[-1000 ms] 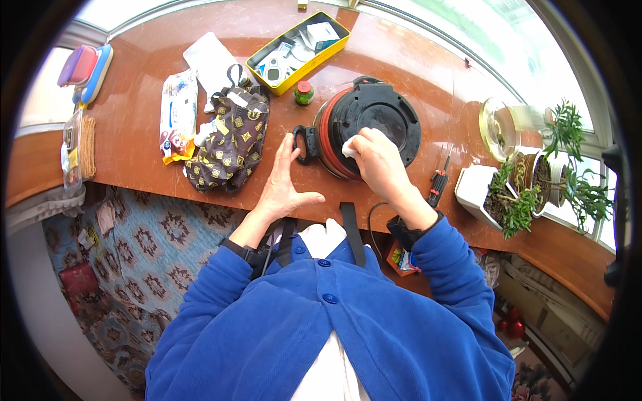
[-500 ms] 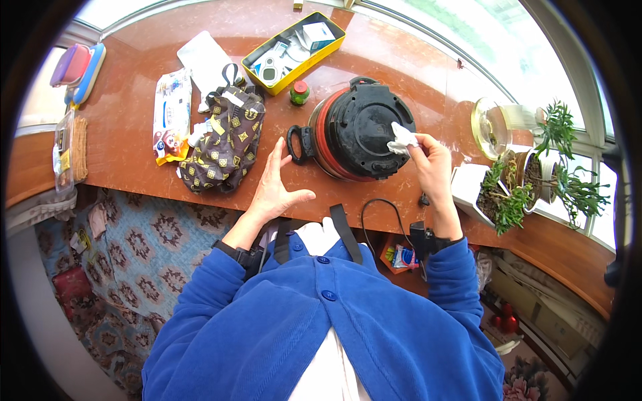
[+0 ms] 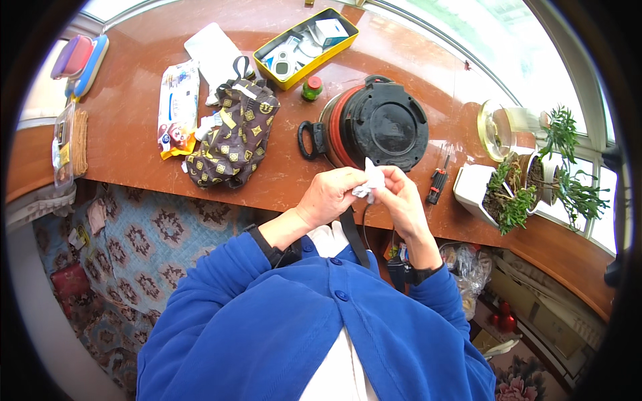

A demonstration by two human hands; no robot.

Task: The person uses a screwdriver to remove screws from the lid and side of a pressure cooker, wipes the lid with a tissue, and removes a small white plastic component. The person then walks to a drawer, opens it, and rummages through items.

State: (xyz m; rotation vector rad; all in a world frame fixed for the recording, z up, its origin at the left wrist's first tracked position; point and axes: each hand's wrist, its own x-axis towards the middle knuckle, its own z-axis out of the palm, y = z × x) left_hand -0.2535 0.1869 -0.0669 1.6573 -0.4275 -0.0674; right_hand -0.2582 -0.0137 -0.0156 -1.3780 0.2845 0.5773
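Observation:
My left hand [image 3: 331,196] and my right hand [image 3: 401,198] meet just in front of my chest, both pinching a small crumpled white tissue [image 3: 370,182]. Right behind them on the brown wooden counter [image 3: 134,140] lies a round black appliance [image 3: 374,125] with a red band and a black side handle. My sleeves are blue, and a dark watch sits on each wrist.
A patterned brown pouch [image 3: 231,137] and a pack of wipes [image 3: 177,107] lie at the left, a yellow tin [image 3: 307,37] with small items at the back. A small green jar [image 3: 311,87], a screwdriver [image 3: 437,184] and potted plants [image 3: 515,194] stand near the appliance.
My right hand lifted the tissue off the black appliance and drew it toward me. My left hand left the counter and came up to hold the tissue too.

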